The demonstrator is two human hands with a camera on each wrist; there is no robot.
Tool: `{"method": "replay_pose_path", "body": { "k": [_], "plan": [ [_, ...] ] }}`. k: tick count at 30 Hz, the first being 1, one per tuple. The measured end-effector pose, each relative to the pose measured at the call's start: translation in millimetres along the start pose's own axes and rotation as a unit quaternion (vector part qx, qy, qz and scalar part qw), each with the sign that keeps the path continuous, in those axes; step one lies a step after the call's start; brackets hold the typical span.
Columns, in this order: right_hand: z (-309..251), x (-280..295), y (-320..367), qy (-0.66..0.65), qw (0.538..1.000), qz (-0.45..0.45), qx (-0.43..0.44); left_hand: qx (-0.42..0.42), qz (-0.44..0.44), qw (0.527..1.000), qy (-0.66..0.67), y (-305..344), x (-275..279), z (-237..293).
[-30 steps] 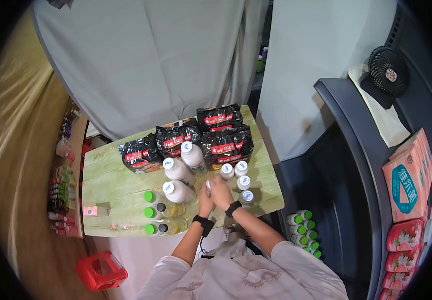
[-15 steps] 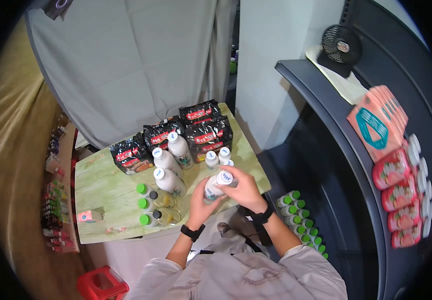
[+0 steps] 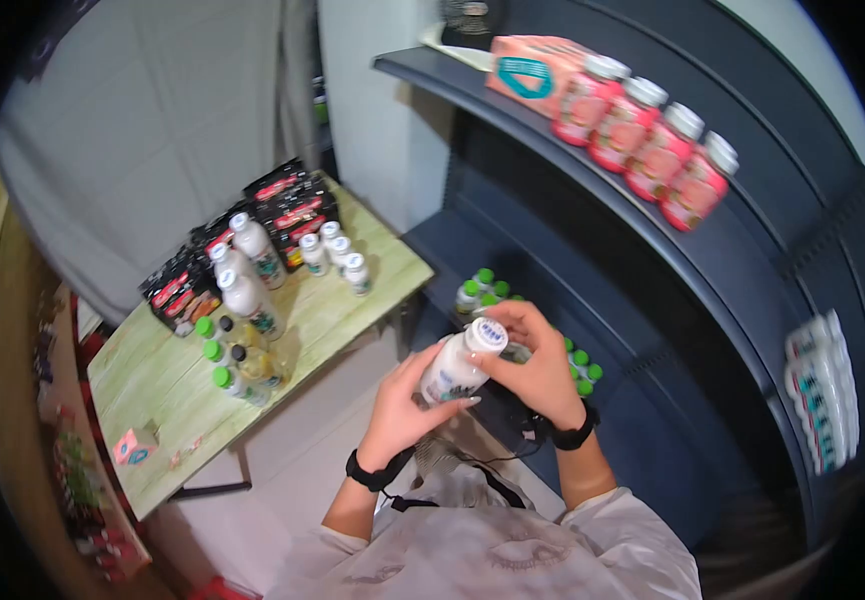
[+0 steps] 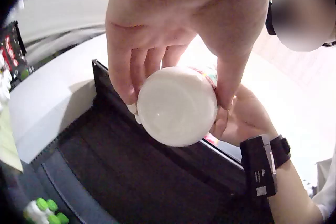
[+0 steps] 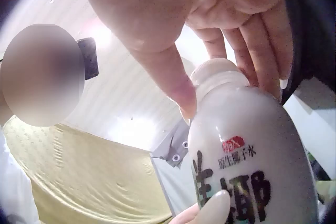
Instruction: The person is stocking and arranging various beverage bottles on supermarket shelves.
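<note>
A white bottle (image 3: 455, 370) with a white cap is held up in front of the body, tilted, its cap toward the upper right in the head view. My left hand (image 3: 397, 408) grips its lower body, thumb on one side and fingers on the other. In the left wrist view the round white base of the bottle (image 4: 177, 107) faces the camera. My right hand (image 3: 544, 378) holds the bottle at its neck and cap, the thumb pressed against the neck. Dark lettering and a small red mark show on the bottle (image 5: 252, 129) in the right wrist view.
At left, a green table (image 3: 342, 345) bears black packs (image 3: 287, 215), large white bottles (image 3: 252, 245), small white bottles (image 3: 355, 274) and green-capped bottles. The dark shelf (image 3: 512, 120) carries pink bottles (image 3: 694, 185) and a tissue pack (image 3: 527, 75). More green-capped bottles (image 3: 580, 368) stand low behind my hands.
Both hands have lifted the white bottle off the table and carried it away toward the shelf side. The head view has turned right, so the table now lies further left.
</note>
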State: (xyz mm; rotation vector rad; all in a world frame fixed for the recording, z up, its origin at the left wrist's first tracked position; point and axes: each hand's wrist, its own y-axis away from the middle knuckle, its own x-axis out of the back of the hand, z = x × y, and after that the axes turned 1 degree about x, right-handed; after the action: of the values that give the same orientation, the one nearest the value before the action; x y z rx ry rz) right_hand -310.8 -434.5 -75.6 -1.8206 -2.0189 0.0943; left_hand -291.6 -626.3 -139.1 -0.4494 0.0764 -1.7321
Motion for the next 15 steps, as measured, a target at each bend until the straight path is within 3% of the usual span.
{"method": "replay_pose_path", "body": {
  "k": [7, 12, 15],
  "plan": [
    [-57.6, 60.2, 105.4, 0.144, 0.987, 0.071, 0.011, -0.026, -0.069, 0.993, 0.089, 47.8, -81.4, 42.0],
    [-63.0, 95.3, 167.1, 0.085, 0.99, 0.113, -0.023, -0.068, -0.13, 0.987, 0.067, 59.4, -124.1, 55.8],
    [-76.8, 118.3, 199.2, 0.157, 0.976, 0.152, -0.016, -0.085, -0.17, 0.976, 0.106, 62.2, -161.1, 75.5]
  ]
}}
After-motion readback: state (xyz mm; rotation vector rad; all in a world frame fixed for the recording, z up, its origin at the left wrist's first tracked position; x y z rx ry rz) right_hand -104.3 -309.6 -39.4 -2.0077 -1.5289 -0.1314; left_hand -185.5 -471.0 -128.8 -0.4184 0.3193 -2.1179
